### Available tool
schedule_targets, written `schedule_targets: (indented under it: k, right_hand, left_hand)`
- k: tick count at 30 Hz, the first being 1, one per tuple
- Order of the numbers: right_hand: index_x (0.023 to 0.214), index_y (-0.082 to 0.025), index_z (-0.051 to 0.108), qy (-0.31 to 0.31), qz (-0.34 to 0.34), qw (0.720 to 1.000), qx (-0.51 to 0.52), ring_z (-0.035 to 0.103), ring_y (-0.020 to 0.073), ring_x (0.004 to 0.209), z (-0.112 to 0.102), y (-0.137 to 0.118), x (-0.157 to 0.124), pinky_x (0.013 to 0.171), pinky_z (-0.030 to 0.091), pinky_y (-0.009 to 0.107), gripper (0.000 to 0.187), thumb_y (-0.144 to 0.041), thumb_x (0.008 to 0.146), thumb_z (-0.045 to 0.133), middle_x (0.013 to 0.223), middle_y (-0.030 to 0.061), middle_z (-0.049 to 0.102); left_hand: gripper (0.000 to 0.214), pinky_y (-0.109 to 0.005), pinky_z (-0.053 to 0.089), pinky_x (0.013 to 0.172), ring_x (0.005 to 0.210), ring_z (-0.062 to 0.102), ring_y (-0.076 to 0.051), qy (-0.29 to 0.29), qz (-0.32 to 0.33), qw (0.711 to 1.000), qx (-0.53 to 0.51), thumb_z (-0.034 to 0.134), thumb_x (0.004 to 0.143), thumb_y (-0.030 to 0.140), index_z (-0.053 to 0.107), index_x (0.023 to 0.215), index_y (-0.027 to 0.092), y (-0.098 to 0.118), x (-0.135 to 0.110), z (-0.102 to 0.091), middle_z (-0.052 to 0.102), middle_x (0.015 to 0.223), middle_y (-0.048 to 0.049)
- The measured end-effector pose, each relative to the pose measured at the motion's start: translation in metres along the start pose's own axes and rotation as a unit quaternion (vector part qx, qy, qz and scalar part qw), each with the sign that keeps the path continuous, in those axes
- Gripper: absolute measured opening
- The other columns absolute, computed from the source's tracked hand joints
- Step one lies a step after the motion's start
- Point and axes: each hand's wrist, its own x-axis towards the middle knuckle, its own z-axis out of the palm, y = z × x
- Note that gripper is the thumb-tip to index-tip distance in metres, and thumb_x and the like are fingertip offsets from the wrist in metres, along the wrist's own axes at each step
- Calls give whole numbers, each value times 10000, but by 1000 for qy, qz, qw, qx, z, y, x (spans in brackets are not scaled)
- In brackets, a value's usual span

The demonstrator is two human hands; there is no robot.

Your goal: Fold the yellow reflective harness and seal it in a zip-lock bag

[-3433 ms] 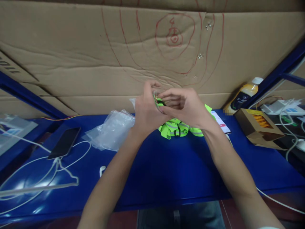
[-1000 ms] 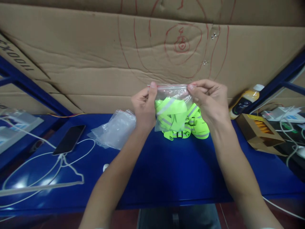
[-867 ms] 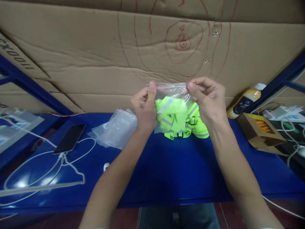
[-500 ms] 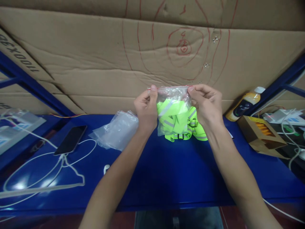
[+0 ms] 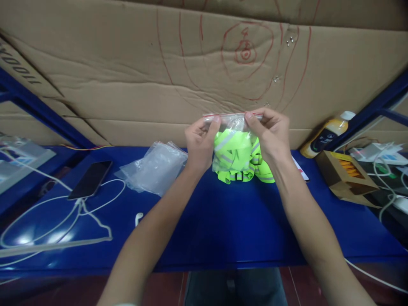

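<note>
I hold a small clear zip bag [image 5: 232,122] upright above the blue table [image 5: 223,225]. A folded neon-yellow reflective band [image 5: 232,146] fills it. My left hand [image 5: 200,142] pinches the bag's red-lined top edge on the left. My right hand [image 5: 269,136] pinches the same edge on the right, the fingertips close together. More neon-yellow bands [image 5: 242,174] lie piled on the table just behind and below the bag.
A heap of empty clear bags [image 5: 153,168] lies to the left. Farther left are a black phone [image 5: 90,185] and white cables [image 5: 57,229]. At right stand a yellow bottle [image 5: 325,136], an open cardboard box [image 5: 349,176] and chargers with cords. Cardboard sheets [image 5: 127,80] wall the back.
The band went into the clear bag, which I raised. Over the last second my fingers slid inward along its top edge, closer together.
</note>
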Motion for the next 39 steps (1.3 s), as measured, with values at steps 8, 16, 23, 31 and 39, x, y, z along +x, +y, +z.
schedule_targets:
  k: [8,16,23,31,39]
  right_hand:
    - [742,-208,786,-52,140,988,27,617,148,689,5,10,-49,663,493,284,373,-529,665,961,745,4,736]
    - [766,-200,813,-52,151,987,-23,672,171,722,-6,32,-92,712,526,308,350,-516,686,941,786,34,780]
    - [747,-221,787,-54,117,990,-61,676,188,741,-13,39,-105,747,541,328,286,-477,763,912,771,24,768]
    - [768,-223,781,-83,109,987,-85,686,209,740,-19,41,-107,700,519,334,253,-437,760,917,779,27,770]
    - [854,-237,669,-108,120,981,-108,620,178,716,-10,48,-119,649,482,305,404,-587,800,864,760,-1,670]
  left_hand:
    - [331,-247,548,707,702,678,-129,22,-120,992,-23,969,741,476,820,811,189,0,-37,-24,778,801,-21]
    - [368,-250,512,704,696,655,-133,-37,-133,989,48,946,766,517,808,796,176,-20,-79,-37,758,760,-28]
    - [305,-270,498,689,719,645,-147,-78,-189,979,17,966,739,434,807,810,183,-22,-90,-36,759,802,-29]
    - [338,-361,560,710,731,697,-195,-59,-212,975,20,955,738,558,826,785,250,-31,-94,-40,785,817,-18]
    - [361,-290,572,742,751,711,-159,72,-154,985,40,926,755,511,771,762,186,-31,-76,-57,769,816,-31]
